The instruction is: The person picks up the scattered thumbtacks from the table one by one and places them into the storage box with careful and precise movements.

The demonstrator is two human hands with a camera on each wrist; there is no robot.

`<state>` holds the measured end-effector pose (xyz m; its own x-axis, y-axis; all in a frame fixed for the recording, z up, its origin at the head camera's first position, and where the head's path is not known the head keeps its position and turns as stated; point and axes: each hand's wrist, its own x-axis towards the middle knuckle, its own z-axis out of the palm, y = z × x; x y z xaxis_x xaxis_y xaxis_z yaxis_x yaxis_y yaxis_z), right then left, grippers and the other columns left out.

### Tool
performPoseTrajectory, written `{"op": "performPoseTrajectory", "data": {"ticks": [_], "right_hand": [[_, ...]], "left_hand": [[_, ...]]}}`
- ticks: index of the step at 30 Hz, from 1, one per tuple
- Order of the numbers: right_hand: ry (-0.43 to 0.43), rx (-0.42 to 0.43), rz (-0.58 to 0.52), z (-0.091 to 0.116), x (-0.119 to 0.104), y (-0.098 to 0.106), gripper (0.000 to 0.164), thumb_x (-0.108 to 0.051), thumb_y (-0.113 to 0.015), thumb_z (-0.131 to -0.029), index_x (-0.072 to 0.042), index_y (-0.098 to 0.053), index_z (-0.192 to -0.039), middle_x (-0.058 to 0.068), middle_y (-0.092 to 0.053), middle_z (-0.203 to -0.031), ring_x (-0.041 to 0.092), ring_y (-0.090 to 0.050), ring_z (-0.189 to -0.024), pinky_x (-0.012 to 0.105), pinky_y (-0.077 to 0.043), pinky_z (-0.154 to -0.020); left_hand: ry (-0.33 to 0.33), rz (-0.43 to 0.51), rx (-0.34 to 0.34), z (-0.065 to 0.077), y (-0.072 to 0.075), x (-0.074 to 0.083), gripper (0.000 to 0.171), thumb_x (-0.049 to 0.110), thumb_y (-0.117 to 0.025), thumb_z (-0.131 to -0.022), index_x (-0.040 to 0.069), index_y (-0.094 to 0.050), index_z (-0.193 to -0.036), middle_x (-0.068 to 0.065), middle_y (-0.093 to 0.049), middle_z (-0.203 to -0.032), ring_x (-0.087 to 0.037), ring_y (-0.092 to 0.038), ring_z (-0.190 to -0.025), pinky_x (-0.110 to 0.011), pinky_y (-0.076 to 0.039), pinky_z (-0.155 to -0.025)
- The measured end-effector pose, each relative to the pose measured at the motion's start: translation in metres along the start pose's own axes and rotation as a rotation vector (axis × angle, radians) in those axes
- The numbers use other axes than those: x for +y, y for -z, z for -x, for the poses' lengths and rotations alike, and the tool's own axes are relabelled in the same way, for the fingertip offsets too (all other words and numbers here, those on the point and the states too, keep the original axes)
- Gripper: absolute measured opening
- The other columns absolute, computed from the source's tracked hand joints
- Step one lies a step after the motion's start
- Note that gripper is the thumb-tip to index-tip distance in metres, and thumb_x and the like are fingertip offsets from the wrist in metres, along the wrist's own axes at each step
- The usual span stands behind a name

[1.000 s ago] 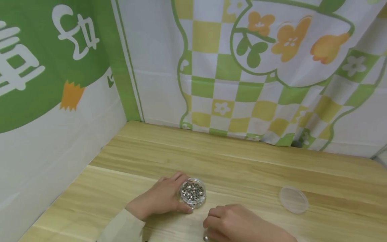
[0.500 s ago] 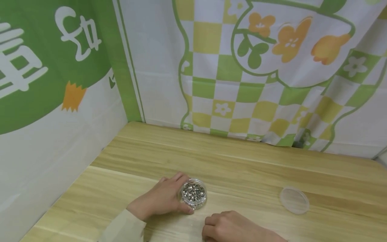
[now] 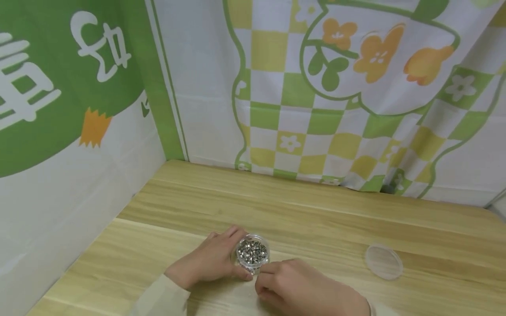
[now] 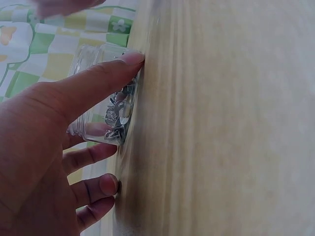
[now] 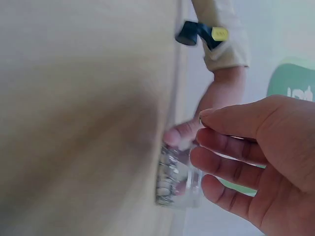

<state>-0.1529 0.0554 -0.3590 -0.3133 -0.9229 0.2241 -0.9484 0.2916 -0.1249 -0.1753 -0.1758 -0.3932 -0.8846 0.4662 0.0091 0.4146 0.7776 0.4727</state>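
Observation:
A clear round jar (image 3: 253,263) holds many small silver pieces, which look like thumbtacks (image 4: 118,113). My left hand (image 3: 215,259) grips the jar from its left side, the thumb (image 4: 106,81) lying along its wall in the left wrist view. My right hand (image 3: 302,285) is at the jar's near right rim in the head view. In the right wrist view the right thumb (image 5: 236,118) and forefinger pinch at the tips, with a tiny edge of a thumbtack (image 5: 201,119) showing there. The other right fingers are half curled in front of the jar.
A translucent round lid (image 3: 384,262) lies flat on the wooden table (image 3: 316,215), right of the hands. Patterned cloth (image 3: 292,105) hangs behind the table, and a green and white cloth (image 3: 99,153) along its left side.
My right hand first drew back toward the near edge, then moved up and left to the jar's rim. The thumbtack seen by its fingers earlier has gone from that spot. My left hand stays put.

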Motion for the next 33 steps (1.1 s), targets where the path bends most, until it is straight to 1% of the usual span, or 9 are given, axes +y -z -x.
{"op": "performPoseTrajectory", "data": {"ticks": [3, 5, 9, 13, 20, 28, 33], "right_hand": [[-0.045, 0.057, -0.027, -0.008, 0.004, 0.005, 0.006, -0.021, -0.064, -0.092, -0.024, -0.063, -0.087, -0.017, -0.059, -0.084, -0.009, -0.048, -0.071, 0.004, -0.042, -0.065], [-0.076, 0.075, -0.030, -0.015, 0.009, 0.006, 0.005, -0.021, -0.065, -0.091, -0.024, -0.064, -0.087, -0.016, -0.060, -0.086, -0.008, -0.048, -0.071, 0.007, -0.043, -0.065], [-0.124, 0.093, -0.052, -0.030, 0.020, 0.004, 0.006, -0.018, -0.067, -0.090, -0.020, -0.064, -0.085, -0.013, -0.061, -0.084, -0.006, -0.045, -0.066, 0.007, -0.040, -0.060], [-0.160, 0.098, -0.082, -0.040, 0.028, 0.001, 0.004, -0.017, -0.066, -0.092, -0.017, -0.067, -0.087, -0.010, -0.062, -0.082, -0.006, -0.044, -0.063, 0.005, -0.039, -0.057], [-0.167, 0.114, -0.065, -0.044, 0.033, -0.003, 0.003, -0.017, -0.067, -0.091, -0.018, -0.068, -0.088, -0.009, -0.063, -0.081, -0.006, -0.045, -0.064, 0.005, -0.039, -0.057], [-0.178, 0.108, -0.065, -0.045, 0.035, -0.003, 0.003, -0.017, -0.067, -0.091, -0.016, -0.070, -0.091, -0.009, -0.065, -0.085, -0.004, -0.050, -0.068, 0.007, -0.043, -0.060], [-0.193, 0.125, -0.072, -0.040, 0.035, 0.000, 0.005, -0.019, -0.067, -0.091, -0.017, -0.071, -0.092, -0.010, -0.066, -0.087, -0.005, -0.053, -0.070, 0.008, -0.046, -0.062]], "left_hand": [[-0.009, -0.003, -0.006, 0.000, 0.001, 0.000, 0.074, 0.056, -0.078, -0.068, 0.021, -0.052, -0.128, 0.007, -0.055, -0.127, -0.015, -0.059, -0.112, -0.046, -0.042, -0.098], [-0.012, -0.001, -0.009, 0.000, 0.001, 0.000, 0.073, 0.055, -0.078, -0.068, 0.022, -0.052, -0.127, 0.008, -0.054, -0.128, -0.014, -0.059, -0.112, -0.046, -0.042, -0.097], [-0.003, 0.008, -0.018, 0.001, 0.001, 0.000, 0.071, 0.055, -0.078, -0.068, 0.023, -0.052, -0.126, 0.008, -0.054, -0.128, -0.014, -0.057, -0.114, -0.047, -0.041, -0.097], [0.004, 0.014, -0.024, 0.001, 0.001, 0.000, 0.069, 0.057, -0.077, -0.069, 0.024, -0.052, -0.124, 0.007, -0.054, -0.130, -0.015, -0.056, -0.116, -0.050, -0.041, -0.100], [0.004, 0.018, -0.025, 0.000, 0.001, 0.000, 0.063, 0.057, -0.077, -0.069, 0.025, -0.053, -0.118, 0.006, -0.055, -0.130, -0.016, -0.056, -0.117, -0.052, -0.040, -0.101], [0.014, 0.027, -0.043, 0.000, 0.002, 0.001, 0.066, 0.058, -0.076, -0.070, 0.024, -0.052, -0.121, 0.006, -0.054, -0.130, -0.016, -0.055, -0.118, -0.051, -0.039, -0.101], [0.016, 0.022, -0.036, 0.000, 0.003, 0.002, 0.071, 0.058, -0.077, -0.069, 0.022, -0.052, -0.125, 0.005, -0.054, -0.130, -0.017, -0.056, -0.117, -0.050, -0.040, -0.100]]}}
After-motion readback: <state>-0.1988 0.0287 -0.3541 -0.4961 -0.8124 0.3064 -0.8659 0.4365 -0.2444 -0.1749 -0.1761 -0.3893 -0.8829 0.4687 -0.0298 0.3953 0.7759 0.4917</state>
